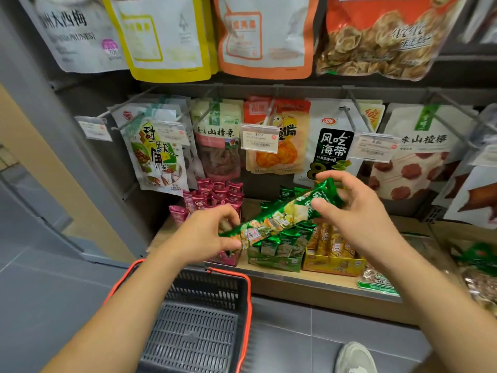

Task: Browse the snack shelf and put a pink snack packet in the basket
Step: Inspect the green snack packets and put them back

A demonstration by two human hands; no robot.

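I see grey tile floor [40,292] below, pale seams. Beige wall [48,179] at left, grey upright post [48,103] beside it. Wooden shelf board [322,285] in front. Light even.

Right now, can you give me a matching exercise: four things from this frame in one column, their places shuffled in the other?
Things:
1. green packet
2. pink packets
3. yellow box
4. basket

Places:
A. on the shelf, left of the green box
B. held between left hand and right hand
C. below the left forearm
D. on the shelf, right of the green box

Pairs: 1-B, 2-A, 3-D, 4-C
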